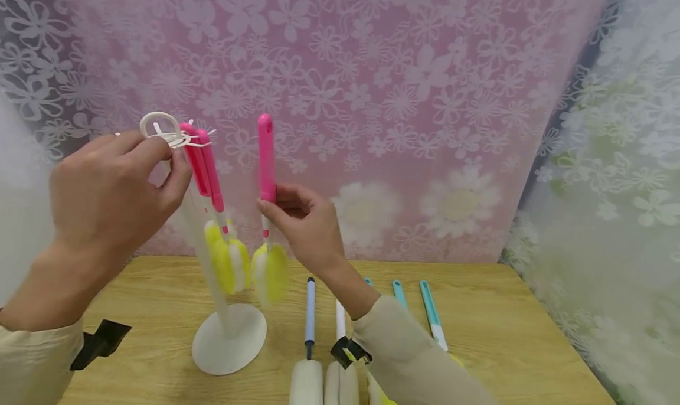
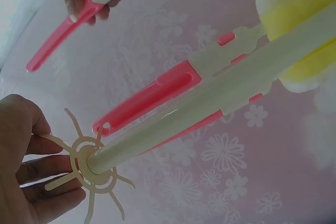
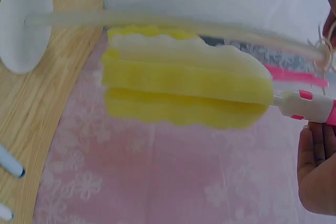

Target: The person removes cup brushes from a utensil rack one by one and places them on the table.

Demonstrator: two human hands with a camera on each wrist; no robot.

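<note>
My left hand point(image 1: 114, 180) grips the white hook ring point(image 2: 94, 163) at the top of an upright stand, with its fingertips among the prongs. The pale pole runs down to a round white base point(image 1: 229, 349) on the table. Two pink-handled sponge brushes point(image 1: 211, 175) hang from the prongs, their yellow and white sponge heads point(image 1: 228, 257) low beside the pole. Just right of them, my right hand point(image 1: 313, 225) pinches another pink-handled sponge brush point(image 1: 267, 157) near the bottom of its handle. That brush is upright, handle end on top, its sponge head point(image 3: 189, 87) off the table.
On the wooden table point(image 1: 175, 275) lie a brush with a blue-grey handle point(image 1: 310, 310), white-handled ones point(image 1: 340, 319) and several teal-handled ones point(image 1: 431, 307), partly hidden by my right sleeve point(image 1: 409, 352). A pink flowered curtain point(image 1: 372, 110) hangs behind the table.
</note>
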